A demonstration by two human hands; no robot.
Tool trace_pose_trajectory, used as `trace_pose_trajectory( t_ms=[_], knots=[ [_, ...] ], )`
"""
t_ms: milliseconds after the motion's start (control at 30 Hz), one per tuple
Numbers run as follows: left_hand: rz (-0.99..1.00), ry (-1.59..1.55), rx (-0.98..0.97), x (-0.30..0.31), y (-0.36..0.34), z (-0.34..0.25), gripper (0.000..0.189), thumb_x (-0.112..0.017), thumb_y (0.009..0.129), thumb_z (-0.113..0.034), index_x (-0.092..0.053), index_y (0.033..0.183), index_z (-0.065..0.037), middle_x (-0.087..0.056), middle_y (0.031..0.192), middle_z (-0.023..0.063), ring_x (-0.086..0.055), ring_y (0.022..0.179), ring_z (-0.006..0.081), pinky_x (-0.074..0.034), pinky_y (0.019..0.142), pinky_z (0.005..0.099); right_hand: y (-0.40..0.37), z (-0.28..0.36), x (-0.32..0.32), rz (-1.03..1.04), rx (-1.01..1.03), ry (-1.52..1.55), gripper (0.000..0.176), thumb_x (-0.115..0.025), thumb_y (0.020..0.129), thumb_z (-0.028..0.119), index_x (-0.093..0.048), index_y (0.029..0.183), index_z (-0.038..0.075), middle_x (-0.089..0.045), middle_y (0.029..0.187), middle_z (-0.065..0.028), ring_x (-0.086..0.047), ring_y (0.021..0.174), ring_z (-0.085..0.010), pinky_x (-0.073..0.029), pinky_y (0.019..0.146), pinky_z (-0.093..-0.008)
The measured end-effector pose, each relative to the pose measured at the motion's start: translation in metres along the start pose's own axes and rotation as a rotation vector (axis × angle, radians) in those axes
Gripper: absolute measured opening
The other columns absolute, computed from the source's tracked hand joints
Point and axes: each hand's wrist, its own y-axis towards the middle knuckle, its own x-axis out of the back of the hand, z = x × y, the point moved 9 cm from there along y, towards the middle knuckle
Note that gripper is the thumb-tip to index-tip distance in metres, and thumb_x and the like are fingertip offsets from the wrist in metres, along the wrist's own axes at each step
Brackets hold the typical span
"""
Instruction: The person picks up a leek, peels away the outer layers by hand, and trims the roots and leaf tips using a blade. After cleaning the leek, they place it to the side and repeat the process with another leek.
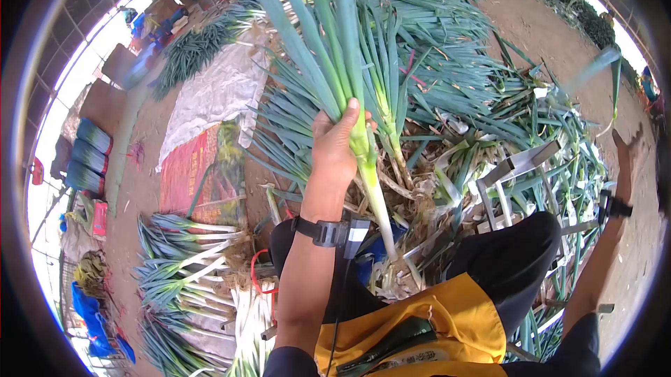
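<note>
My left hand (337,141) is wrapped round a large green onion (379,213), gripping it where the green leaves meet the pale stem. Its leaves fan upward past the top edge, and the white root end points down between my knees. Out at the far right, my right hand (628,145) is stretched away from my body with its fingers apart. A loose green leaf (616,90) hangs in the air just above that hand, with a blurred piece beside it. Behind the held onion stand more green onions (391,90).
Trimmed onions (203,251) lie in rows at the lower left, near a red and white sack sheet (189,174). A metal frame (517,167) stands right of centre among peeled leaves (559,132). Large onion heaps (447,48) lie ahead. Blue-green bundles (87,157) sit far left.
</note>
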Motion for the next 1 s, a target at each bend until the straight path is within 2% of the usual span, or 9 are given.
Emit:
trace_pose_trajectory(
  t_ms=[67, 167, 200, 267, 367, 767, 833, 900, 1000],
  knots=[
    [0.013, 0.055, 0.028, -0.005, 0.0, 0.007, 0.019, -0.069, 0.089, -0.014, -0.062, 0.102, -0.002, -0.064, 0.086, 0.0095, -0.063, 0.077, 0.0217, -0.055, 0.069, 0.0379, -0.013, 0.047, 0.04, -0.072, 0.101, 0.215, 0.067, -0.077, 0.08, 0.011, -0.045, 0.138, 0.007, -0.056, 0.116, -0.0065, -0.058, 0.09, -0.0187, -0.05, 0.078, -0.0288],
    [0.04, 0.087, 0.134, -0.013, -0.001, 0.021, 0.021, -0.07, 0.088, -0.013, -0.062, 0.103, -0.001, -0.063, 0.086, 0.0091, -0.062, 0.078, 0.0218, -0.054, 0.07, 0.0382, -0.129, 0.239, 0.031, 0.533, 0.035, 0.536, 0.04, -0.062, 0.082, 0.002, -0.061, 0.121, 0.005, -0.063, 0.095, -0.0056, -0.06, 0.083, -0.0141, -0.049, 0.071, -0.028],
    [0.051, 0.098, 0.144, -0.017, -0.002, 0.024, 0.021, -0.07, 0.088, -0.013, -0.062, 0.103, -0.001, -0.063, 0.086, 0.0091, -0.062, 0.078, 0.0218, -0.054, 0.07, 0.0382, -0.167, 0.312, 0.038, 0.619, 0.302, 0.639, 0.042, -0.066, 0.078, -0.001, -0.059, 0.119, 0.005, -0.064, 0.092, -0.0063, -0.061, 0.079, -0.0157, -0.051, 0.07, -0.0292],
    [0.065, 0.073, 0.17, -0.024, -0.004, 0.03, 0.025, -0.071, 0.087, -0.012, -0.061, 0.107, 0.0, -0.063, 0.087, 0.0094, -0.062, 0.079, 0.0225, -0.054, 0.073, 0.0388, -0.237, 0.38, 0.016, 0.947, -0.107, 0.926, 0.057, -0.08, 0.066, -0.004, -0.057, 0.117, 0.006, -0.063, 0.091, -0.0075, -0.063, 0.08, -0.0179, -0.052, 0.07, -0.0307],
    [0.051, 0.03, 0.179, -0.031, -0.007, 0.033, 0.022, -0.071, 0.087, -0.01, -0.062, 0.103, 0.003, -0.062, 0.084, 0.0086, -0.061, 0.071, 0.0192, -0.053, 0.065, 0.0327, -0.28, 0.452, -0.001, 0.976, -0.053, 1.185, 0.059, -0.087, 0.064, 0.008, -0.056, 0.113, 0.004, -0.063, 0.09, -0.0112, -0.063, 0.08, -0.0209, -0.052, 0.07, -0.0357],
    [-0.01, -0.008, 0.278, -0.016, -0.007, 0.043, 0.031, -0.073, 0.087, -0.022, -0.063, 0.104, 0.002, -0.06, 0.087, 0.0081, -0.061, 0.082, 0.0211, -0.053, 0.079, 0.0377, -0.303, 0.525, 0.022, 0.587, 0.274, 0.917, 0.022, -0.069, 0.061, -0.005, -0.059, 0.079, 0.005, -0.057, 0.076, -0.0116, -0.059, 0.073, -0.0341, -0.047, 0.065, -0.0411],
    [-0.046, -0.013, 0.261, -0.014, -0.009, 0.041, 0.033, -0.073, 0.087, -0.024, -0.062, 0.105, 0.002, -0.06, 0.088, 0.0086, -0.061, 0.083, 0.0216, -0.053, 0.08, 0.0384, -0.306, 0.516, 0.011, 0.662, 0.22, 1.131, 0.021, -0.064, 0.064, -0.005, -0.063, 0.081, 0.006, -0.062, 0.083, -0.014, -0.061, 0.078, -0.0368, -0.05, 0.07, -0.0403],
    [0.108, -0.091, 0.285, -0.026, -0.01, 0.035, 0.034, -0.071, 0.089, -0.023, -0.06, 0.109, 0.001, -0.06, 0.093, 0.0099, -0.06, 0.09, 0.0242, -0.052, 0.085, 0.0404, -0.295, 0.496, -0.013, 0.927, -0.152, 1.315, 0.015, -0.069, 0.079, -0.001, -0.068, 0.093, 0.004, -0.069, 0.087, -0.0066, -0.065, 0.08, -0.0181, -0.05, 0.072, -0.0302],
    [0.366, -0.094, 0.228, -0.062, -0.023, 0.016, 0.033, -0.066, 0.092, -0.02, -0.058, 0.115, 0.002, -0.06, 0.108, 0.0139, -0.058, 0.101, 0.0268, -0.045, 0.095, 0.0444, -0.289, 0.477, -0.039, 1.133, -0.54, 1.58, 0.02, -0.069, 0.085, 0.006, -0.068, 0.105, 0.003, -0.07, 0.094, -0.0031, -0.061, 0.085, -0.01, -0.049, 0.077, -0.0284]
  ],
)
